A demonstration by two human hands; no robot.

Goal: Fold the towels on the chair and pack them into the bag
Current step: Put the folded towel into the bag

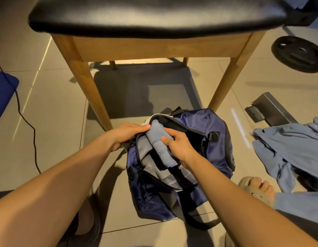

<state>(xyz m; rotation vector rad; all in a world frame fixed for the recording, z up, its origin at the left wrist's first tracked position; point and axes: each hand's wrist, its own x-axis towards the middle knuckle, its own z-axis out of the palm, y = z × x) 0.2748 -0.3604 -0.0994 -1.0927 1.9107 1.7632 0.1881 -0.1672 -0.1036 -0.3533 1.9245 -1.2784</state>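
A navy blue bag (pixel 215 139) lies open on the tiled floor in front of the chair (pixel 154 15), whose black seat is bare. A folded light-blue towel (pixel 158 139) rests in the bag's opening. My right hand (pixel 179 145) grips this towel from the right, thumb on top. My left hand (pixel 126 133) holds the bag's left rim, with its fingertips touching the towel's top end. Grey lining shows inside the bag under the towel.
Crumpled light-blue cloth (pixel 293 150) lies on the floor at right, beside a foot in a sandal (pixel 256 188). A black weight plate (pixel 299 53) and a dark metal piece (pixel 268 109) sit at far right. A black cable (pixel 28 125) and blue cushion (pixel 3 93) lie at left.
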